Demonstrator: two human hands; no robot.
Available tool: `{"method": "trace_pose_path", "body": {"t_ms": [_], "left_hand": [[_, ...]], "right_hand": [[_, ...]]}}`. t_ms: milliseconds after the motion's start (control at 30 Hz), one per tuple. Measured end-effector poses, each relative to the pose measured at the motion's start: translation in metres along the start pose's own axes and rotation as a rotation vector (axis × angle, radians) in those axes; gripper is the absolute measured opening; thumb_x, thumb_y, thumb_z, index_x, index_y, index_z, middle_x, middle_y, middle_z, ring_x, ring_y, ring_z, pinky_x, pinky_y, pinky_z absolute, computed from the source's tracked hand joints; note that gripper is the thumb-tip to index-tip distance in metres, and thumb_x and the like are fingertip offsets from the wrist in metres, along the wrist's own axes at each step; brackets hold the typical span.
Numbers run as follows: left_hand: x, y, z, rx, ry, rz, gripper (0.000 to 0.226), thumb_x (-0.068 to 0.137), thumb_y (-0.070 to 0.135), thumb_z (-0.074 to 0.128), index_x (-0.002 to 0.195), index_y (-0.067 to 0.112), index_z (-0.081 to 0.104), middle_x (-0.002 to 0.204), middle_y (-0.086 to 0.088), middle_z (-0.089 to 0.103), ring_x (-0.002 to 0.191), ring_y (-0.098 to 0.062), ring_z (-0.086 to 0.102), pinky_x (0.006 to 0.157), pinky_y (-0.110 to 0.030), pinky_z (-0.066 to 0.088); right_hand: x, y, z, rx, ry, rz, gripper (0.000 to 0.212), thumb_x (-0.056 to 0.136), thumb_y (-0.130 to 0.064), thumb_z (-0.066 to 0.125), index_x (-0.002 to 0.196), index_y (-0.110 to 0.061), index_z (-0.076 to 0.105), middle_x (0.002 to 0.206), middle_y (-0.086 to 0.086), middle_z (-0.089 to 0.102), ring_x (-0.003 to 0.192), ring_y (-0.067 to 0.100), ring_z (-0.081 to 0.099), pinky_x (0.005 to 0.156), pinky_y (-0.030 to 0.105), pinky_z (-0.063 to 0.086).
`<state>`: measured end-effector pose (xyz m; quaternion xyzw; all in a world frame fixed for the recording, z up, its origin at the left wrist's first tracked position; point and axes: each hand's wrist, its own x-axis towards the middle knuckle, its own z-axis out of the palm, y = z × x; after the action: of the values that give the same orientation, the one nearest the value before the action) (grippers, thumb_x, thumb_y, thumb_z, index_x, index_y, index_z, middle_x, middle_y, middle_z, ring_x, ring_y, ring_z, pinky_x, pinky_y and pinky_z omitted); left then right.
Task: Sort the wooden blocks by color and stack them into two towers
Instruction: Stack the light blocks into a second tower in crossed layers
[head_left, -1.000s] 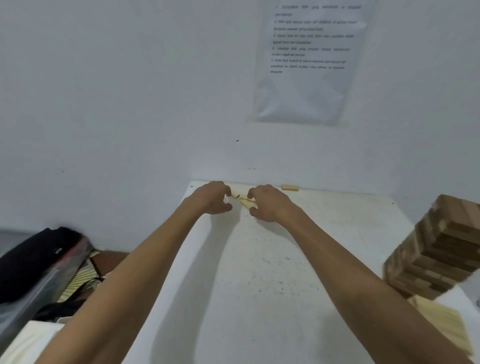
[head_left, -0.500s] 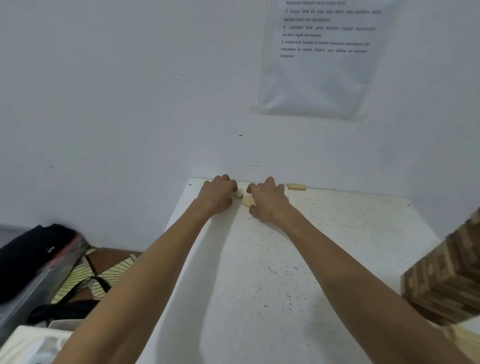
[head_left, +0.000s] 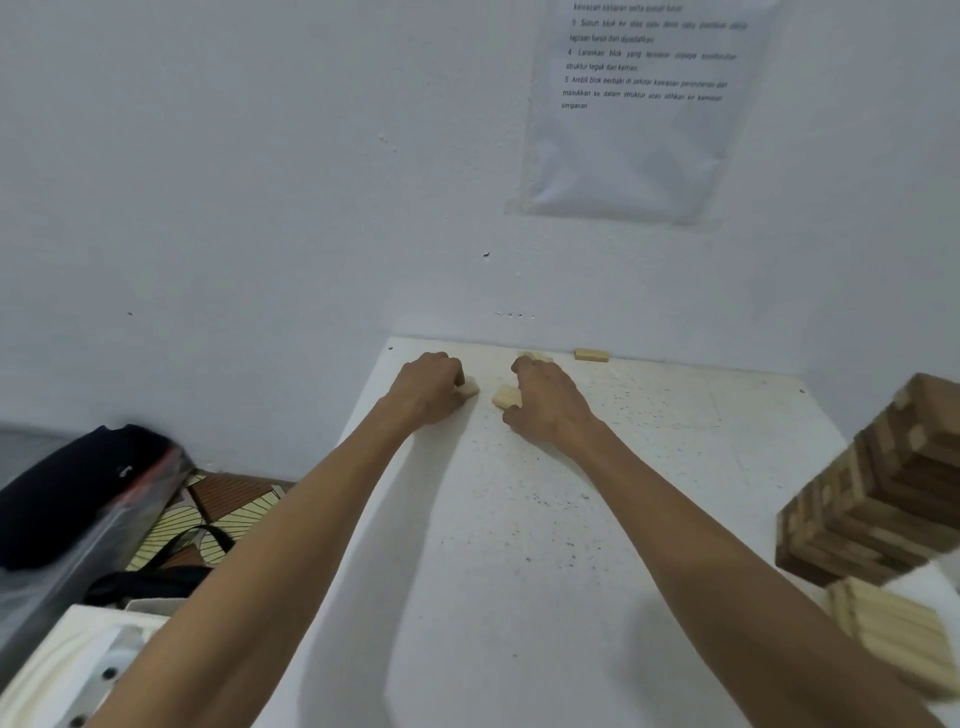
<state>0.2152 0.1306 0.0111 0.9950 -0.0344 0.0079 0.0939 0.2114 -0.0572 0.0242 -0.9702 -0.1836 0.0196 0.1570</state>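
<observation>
Now parted, my left hand (head_left: 428, 392) curls its grip round the left block (head_left: 470, 388), my right hand (head_left: 545, 402) round the right block (head_left: 506, 397), for stacking.

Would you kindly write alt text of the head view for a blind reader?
Two bare hands reach to the far end of a white table, the left hand gripping a pale block, the right hand a second pale block. A loose block lies by the wall; a darker tower and a low pale stack stand at the right edge.
</observation>
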Motion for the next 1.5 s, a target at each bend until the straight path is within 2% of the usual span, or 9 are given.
{"method": "trace_pose_path", "body": {"t_ms": [267, 433, 567, 667, 833, 900, 1033, 1267, 1500], "left_hand": [[-0.093, 0.036, 0.012, -0.235, 0.044, 0.029, 0.018, 0.094, 0.029, 0.065, 0.104, 0.014, 0.07, 0.095, 0.002, 0.056, 0.09, -0.019, 0.058, 0.075, -0.025, 0.042], [-0.147, 0.073, 0.025, -0.293, 0.087, 0.049, 0.017, 0.093, 0.022, 0.064, 0.105, 0.014, 0.073, 0.098, -0.001, 0.062, 0.087, -0.018, 0.058, 0.075, -0.025, 0.044], [-0.178, 0.089, 0.036, -0.35, 0.088, 0.051, 0.017, 0.092, 0.02, 0.066, 0.104, 0.013, 0.075, 0.096, -0.001, 0.061, 0.085, -0.017, 0.058, 0.075, -0.026, 0.047], [-0.192, 0.096, 0.039, -0.378, 0.078, 0.084, 0.021, 0.091, 0.021, 0.065, 0.108, 0.014, 0.076, 0.098, 0.0, 0.062, 0.083, -0.014, 0.059, 0.076, -0.023, 0.046], [-0.2, 0.099, 0.031, -0.34, -0.095, 0.177, 0.043, 0.087, 0.017, 0.06, 0.13, 0.017, 0.066, 0.115, 0.001, 0.059, 0.091, -0.012, 0.054, 0.084, -0.021, 0.043], [-0.2, 0.098, 0.031, -0.314, -0.134, 0.202, 0.049, 0.087, 0.02, 0.061, 0.136, 0.02, 0.061, 0.116, 0.005, 0.059, 0.098, -0.012, 0.057, 0.087, -0.023, 0.046], [-0.2, 0.093, 0.033, -0.451, -0.186, 0.19, 0.068, 0.085, 0.031, 0.075, 0.146, 0.023, 0.047, 0.099, 0.017, 0.064, 0.081, -0.003, 0.056, 0.073, -0.012, 0.042], [-0.189, 0.096, 0.031, -0.452, -0.226, 0.202, 0.073, 0.08, 0.037, 0.081, 0.145, 0.023, 0.05, 0.089, 0.018, 0.065, 0.071, 0.002, 0.052, 0.072, -0.018, 0.042], [-0.181, 0.1, 0.028, -0.407, -0.215, 0.244, 0.05, 0.078, 0.038, 0.081, 0.125, 0.029, 0.065, 0.086, 0.015, 0.064, 0.068, 0.005, 0.052, 0.068, -0.019, 0.04]], "right_hand": [[-0.105, 0.008, -0.004, 0.036, -0.013, -0.048, 0.054, 0.087, -0.02, 0.067, 0.136, -0.011, 0.047, 0.124, 0.005, 0.056, 0.113, 0.026, 0.051, 0.088, 0.041, 0.05], [-0.167, 0.016, 0.0, 0.046, -0.073, -0.074, 0.055, 0.088, -0.022, 0.064, 0.14, -0.015, 0.047, 0.132, 0.001, 0.054, 0.122, 0.021, 0.045, 0.091, 0.034, 0.045], [-0.204, 0.025, 0.006, 0.141, -0.111, -0.086, 0.074, 0.083, -0.018, 0.064, 0.148, -0.024, 0.03, 0.122, -0.003, 0.056, 0.109, 0.018, 0.051, 0.078, 0.032, 0.047], [-0.215, 0.034, 0.008, 0.233, -0.117, -0.092, 0.082, 0.082, -0.014, 0.066, 0.151, -0.029, 0.023, 0.122, -0.004, 0.055, 0.101, 0.016, 0.053, 0.08, 0.033, 0.051], [-0.214, 0.045, 0.007, 0.172, -0.002, -0.048, 0.064, 0.086, -0.025, 0.07, 0.143, -0.018, 0.043, 0.132, 0.0, 0.047, 0.121, 0.02, 0.048, 0.091, 0.034, 0.049], [-0.211, 0.046, 0.005, 0.122, -0.012, -0.002, 0.053, 0.09, -0.03, 0.068, 0.137, -0.015, 0.051, 0.123, 0.003, 0.056, 0.11, 0.021, 0.055, 0.085, 0.033, 0.05], [-0.209, 0.051, 0.001, 0.154, -0.044, 0.016, 0.033, 0.091, -0.024, 0.064, 0.123, -0.018, 0.066, 0.092, -0.005, 0.069, 0.085, 0.013, 0.063, 0.074, 0.036, 0.056], [-0.203, 0.058, -0.005, 0.224, -0.253, -0.09, 0.068, 0.08, -0.037, 0.074, 0.142, -0.025, 0.05, 0.098, -0.015, 0.063, 0.09, 0.003, 0.057, 0.083, 0.029, 0.052], [-0.199, 0.067, 0.002, 0.318, -0.207, -0.143, 0.05, 0.078, -0.039, 0.083, 0.124, -0.033, 0.064, 0.085, -0.016, 0.062, 0.072, -0.002, 0.051, 0.071, 0.02, 0.043]]}}
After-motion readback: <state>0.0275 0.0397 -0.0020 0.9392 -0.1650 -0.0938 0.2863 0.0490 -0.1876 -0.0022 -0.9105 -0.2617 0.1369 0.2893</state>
